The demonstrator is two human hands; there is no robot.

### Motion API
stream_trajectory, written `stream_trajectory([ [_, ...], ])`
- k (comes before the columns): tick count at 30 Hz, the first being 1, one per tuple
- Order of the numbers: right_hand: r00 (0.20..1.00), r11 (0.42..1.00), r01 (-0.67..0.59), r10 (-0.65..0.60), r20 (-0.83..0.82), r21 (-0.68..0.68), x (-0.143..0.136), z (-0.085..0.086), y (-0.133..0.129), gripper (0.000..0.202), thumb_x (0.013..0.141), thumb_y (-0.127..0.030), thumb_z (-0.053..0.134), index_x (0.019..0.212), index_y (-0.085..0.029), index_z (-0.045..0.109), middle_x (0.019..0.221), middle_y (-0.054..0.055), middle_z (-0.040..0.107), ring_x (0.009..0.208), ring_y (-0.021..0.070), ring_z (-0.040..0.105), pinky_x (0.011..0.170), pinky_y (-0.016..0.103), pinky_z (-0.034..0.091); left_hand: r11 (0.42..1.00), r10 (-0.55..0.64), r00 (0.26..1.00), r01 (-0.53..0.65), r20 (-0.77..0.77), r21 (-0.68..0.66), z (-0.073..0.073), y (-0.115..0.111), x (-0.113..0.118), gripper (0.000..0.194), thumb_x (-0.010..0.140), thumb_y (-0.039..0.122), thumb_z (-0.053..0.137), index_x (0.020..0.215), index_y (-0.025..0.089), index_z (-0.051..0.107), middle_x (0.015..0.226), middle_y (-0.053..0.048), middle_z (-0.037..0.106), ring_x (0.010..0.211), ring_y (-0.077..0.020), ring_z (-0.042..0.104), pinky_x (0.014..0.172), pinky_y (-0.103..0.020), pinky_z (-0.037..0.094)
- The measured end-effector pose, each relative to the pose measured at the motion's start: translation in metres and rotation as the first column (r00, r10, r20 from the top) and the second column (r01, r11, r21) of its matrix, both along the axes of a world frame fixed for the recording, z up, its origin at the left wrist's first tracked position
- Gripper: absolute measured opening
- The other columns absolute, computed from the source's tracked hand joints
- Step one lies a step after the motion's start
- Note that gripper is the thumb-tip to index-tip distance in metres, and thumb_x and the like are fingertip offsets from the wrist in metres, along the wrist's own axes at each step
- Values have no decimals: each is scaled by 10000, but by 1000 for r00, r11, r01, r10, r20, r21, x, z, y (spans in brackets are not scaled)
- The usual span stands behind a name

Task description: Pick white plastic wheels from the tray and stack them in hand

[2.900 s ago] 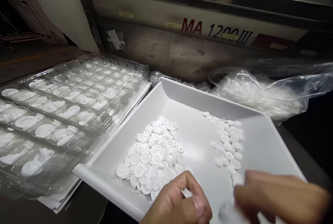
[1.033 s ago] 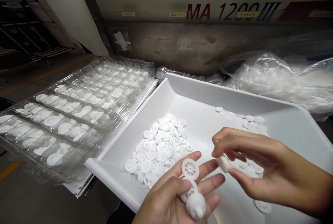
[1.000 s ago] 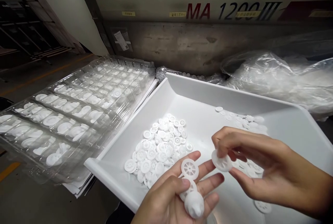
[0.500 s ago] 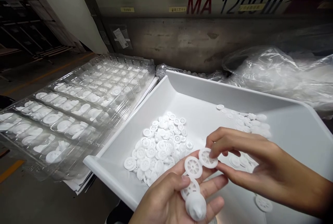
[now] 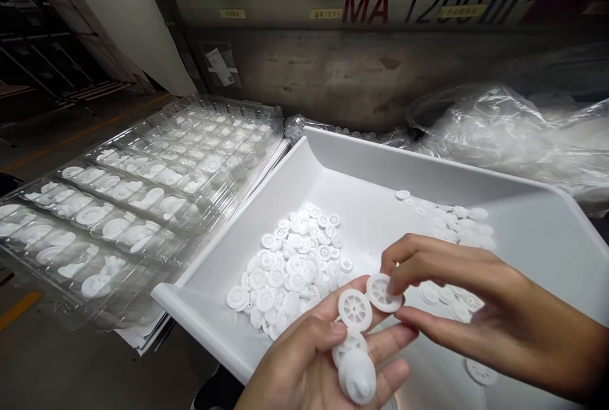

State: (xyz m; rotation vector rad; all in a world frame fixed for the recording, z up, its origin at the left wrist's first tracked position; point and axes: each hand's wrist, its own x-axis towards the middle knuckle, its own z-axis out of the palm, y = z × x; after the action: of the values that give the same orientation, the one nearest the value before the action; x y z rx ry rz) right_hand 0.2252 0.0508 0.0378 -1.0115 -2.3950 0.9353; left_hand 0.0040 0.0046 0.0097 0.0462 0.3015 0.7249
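Left hand cups stacked white wheels; right hand pinches another wheel beside them, above the white tray. Risk: loose stack may slip, scattering parts.

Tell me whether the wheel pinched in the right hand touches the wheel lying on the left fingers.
Touching. In the head view the right hand pinches a white wheel whose rim overlaps the wheel on the left hand, no gap between.

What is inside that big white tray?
Two heaps of small white spoked wheels lie in the white tray: one left, one right. The right hand covers part of the right heap.
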Motion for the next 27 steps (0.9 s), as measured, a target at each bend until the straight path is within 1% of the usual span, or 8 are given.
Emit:
stream_trajectory([
  [3,1000,999,11,-12,-19,-34,-2,1,1,125,916,-276,602,1012,-313,531,1023,-61,567,917,95,556,776,215,455,1000,-22,1000,22,15,21,2,2,-1,406,901,138,473,1294,163,571,1447,-98,483,1348,-278,416,1055,-337,368],
  [7,1000,997,13,-14,-3,-73,-5,1,0,111,924,-284,595,1000,-303,515,984,-60,578,869,101,541,762,229,442,1000,-13,1000,14,12,-16,1,1,-1,429,874,146,500,1298,152,567,1468,-104,455,1349,-287,417,1060,-358,361],
  [11,996,992,80,-77,33,-99,-3,-1,-3,159,922,-344,604,1050,-335,510,956,-76,577,837,104,532,772,244,430,999,9,1000,-9,-15,-48,0,-3,1,482,867,194,516,1346,146,516,1497,-136,406,1346,-312,421,1097,-420,302],
  [14,989,986,142,-138,56,-86,0,-3,-4,235,902,-403,629,1097,-378,500,968,-92,576,848,101,528,788,235,430,996,15,1000,-16,-8,-83,1,-4,1,520,852,177,528,1365,116,478,1506,-165,382,1345,-329,419,1094,-433,300],
  [17,986,986,154,-149,70,-70,1,-2,-5,271,894,-411,636,1121,-405,489,964,-106,577,847,89,522,777,208,434,995,18,1000,-18,2,-98,2,-3,1,491,860,164,513,1348,114,500,1475,-153,434,1342,-331,421,1089,-428,313],
  [21,985,984,164,-161,62,-63,0,0,-7,291,898,-419,630,1145,-424,477,959,-112,583,853,84,529,774,195,442,998,9,1000,-9,3,-70,3,-2,1,453,868,174,495,1316,121,544,1426,-144,497,1355,-330,401,1064,-400,343],
  [24,989,988,144,-142,46,-48,0,0,-5,318,890,-413,637,1162,-416,472,955,-96,584,846,93,532,732,193,460,996,15,1000,-15,-2,-87,4,-2,1,478,867,181,483,1338,105,512,1431,-169,482,1347,-337,411,1064,-420,335],
  [27,991,993,121,-122,56,17,2,0,-4,376,874,-403,650,1195,-393,456,950,-77,579,837,101,536,714,190,475,993,23,1000,-24,-8,-112,5,-3,2,445,874,177,486,1312,120,545,1381,-143,540,1329,-326,438,1042,-402,358],
])
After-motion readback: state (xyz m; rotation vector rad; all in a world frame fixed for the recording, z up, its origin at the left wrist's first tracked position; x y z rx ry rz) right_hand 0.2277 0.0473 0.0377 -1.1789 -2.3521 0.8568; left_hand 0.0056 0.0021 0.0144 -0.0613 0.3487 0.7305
